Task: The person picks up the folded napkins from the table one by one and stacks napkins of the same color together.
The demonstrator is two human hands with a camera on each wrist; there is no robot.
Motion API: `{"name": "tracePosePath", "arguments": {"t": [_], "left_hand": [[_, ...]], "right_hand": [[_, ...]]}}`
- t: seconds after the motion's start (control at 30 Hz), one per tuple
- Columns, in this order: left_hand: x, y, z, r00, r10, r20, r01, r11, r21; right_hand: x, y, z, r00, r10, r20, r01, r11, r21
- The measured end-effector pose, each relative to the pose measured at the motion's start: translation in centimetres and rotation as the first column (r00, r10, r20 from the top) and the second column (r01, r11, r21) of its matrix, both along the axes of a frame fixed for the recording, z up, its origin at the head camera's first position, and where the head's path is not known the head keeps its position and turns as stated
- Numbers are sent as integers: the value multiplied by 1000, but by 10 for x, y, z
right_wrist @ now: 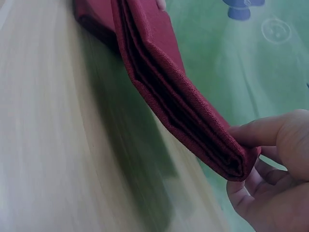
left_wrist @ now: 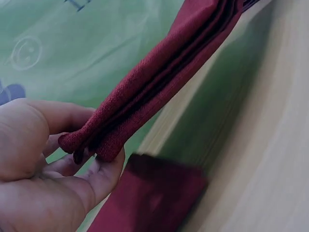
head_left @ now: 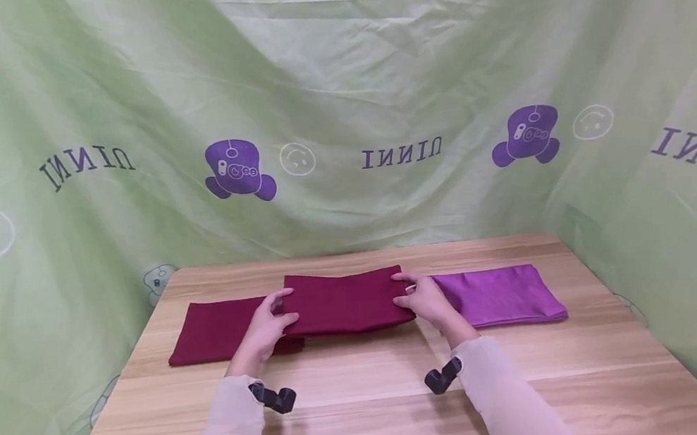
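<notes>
Between both hands a folded dark red cloth (head_left: 346, 304) is held above the table, its stacked layers showing along the near edge in both wrist views. My left hand (head_left: 264, 327) pinches its left end between thumb and fingers. At the opposite end, my right hand (head_left: 429, 301) pinches the cloth the same way. A second folded dark red cloth (head_left: 216, 329) lies on the table at the left, partly hidden behind my left hand; it also appears below the held one in the left wrist view. On the right lies a folded purple cloth (head_left: 503, 295), close to my right hand.
The wooden table (head_left: 356, 415) runs back to a light green curtain (head_left: 333, 70) with purple bear prints and lettering, which also hangs at both sides. A small black camera mount (head_left: 274, 397) sits on the left wrist, another mount (head_left: 443, 376) on the right.
</notes>
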State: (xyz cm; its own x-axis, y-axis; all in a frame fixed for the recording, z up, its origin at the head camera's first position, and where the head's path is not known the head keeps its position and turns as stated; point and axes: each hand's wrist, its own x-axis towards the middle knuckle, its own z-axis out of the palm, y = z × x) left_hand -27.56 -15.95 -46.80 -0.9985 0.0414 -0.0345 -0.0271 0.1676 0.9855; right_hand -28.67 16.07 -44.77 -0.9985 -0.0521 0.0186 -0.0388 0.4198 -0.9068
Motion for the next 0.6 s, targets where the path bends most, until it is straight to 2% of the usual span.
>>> {"name": "tracePosePath", "arguments": {"t": [0.27,0.47,0.6], "left_hand": [[1,-47,6,1000,-18,-7,18,1000,-14],[6,-86,14,999,-28,-33,27,999,-35],[7,-112,14,998,-37,-47,36,999,-21]], "right_hand": [[-4,-43,0,1000,20,-1,-20,995,-96],[-4,-82,-2,1000,17,-24,-20,993,-120],[-3,-108,-2,999,22,-27,-25,990,-140]]}}
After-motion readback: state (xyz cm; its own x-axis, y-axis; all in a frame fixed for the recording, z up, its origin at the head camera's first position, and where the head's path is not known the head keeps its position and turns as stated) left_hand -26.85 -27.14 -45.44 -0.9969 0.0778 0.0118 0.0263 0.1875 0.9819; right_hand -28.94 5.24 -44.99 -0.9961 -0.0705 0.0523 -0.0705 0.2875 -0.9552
